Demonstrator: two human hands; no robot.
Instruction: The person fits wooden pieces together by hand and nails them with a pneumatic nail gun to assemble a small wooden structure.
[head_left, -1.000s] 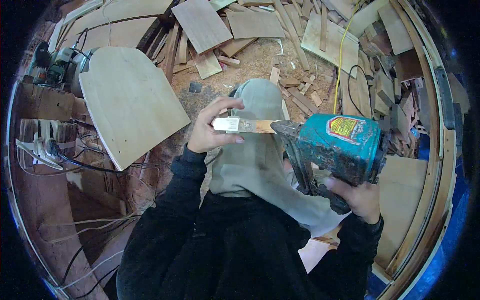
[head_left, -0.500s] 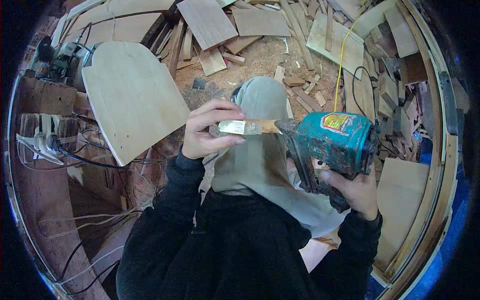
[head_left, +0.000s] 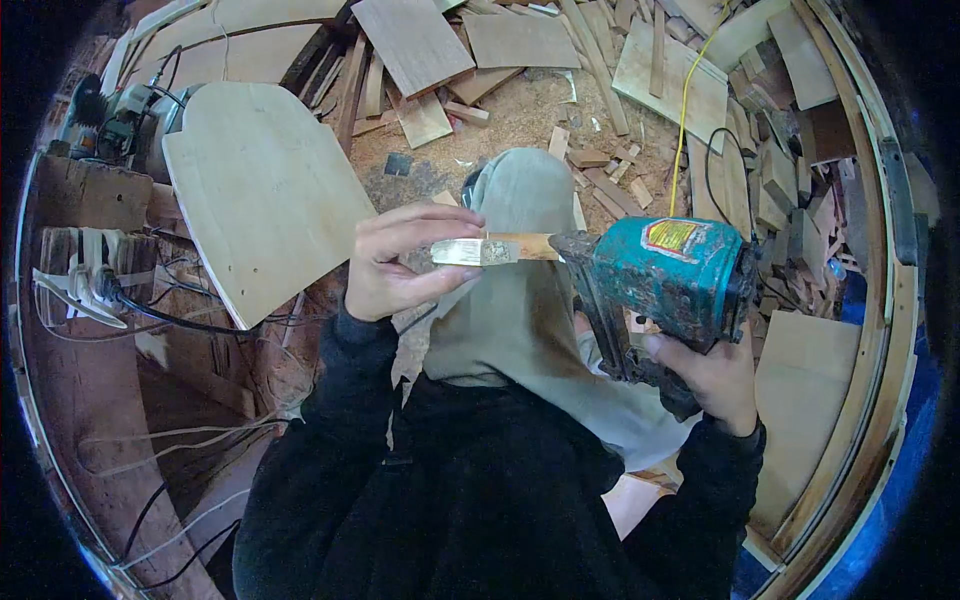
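Note:
My left hand (head_left: 405,262) pinches a short narrow piece of wood (head_left: 500,250) between thumb and fingers. Its near end is pale and shiny, its middle greyish and speckled, and its far part orange-brown. In my right hand (head_left: 715,385) is a worn teal nail gun (head_left: 672,268) with a yellow and red label, gripped by its handle. The gun's dark nose meets the far part of the wood, or overlaps it in view; contact is hard to make out. Both are held above my knee, which is covered by light grey-green cloth (head_left: 530,200).
A large pale board (head_left: 265,190) with a rounded end lies at left, near a power tool (head_left: 125,115) and cables. Wood offcuts (head_left: 420,45) and sawdust cover the floor ahead. A yellow hose (head_left: 685,110) runs down toward the gun. More scrap is piled at right.
My left hand has shifted slightly left, its fingers now nearer the end of the wood. The wood and nail gun have moved up a little in view.

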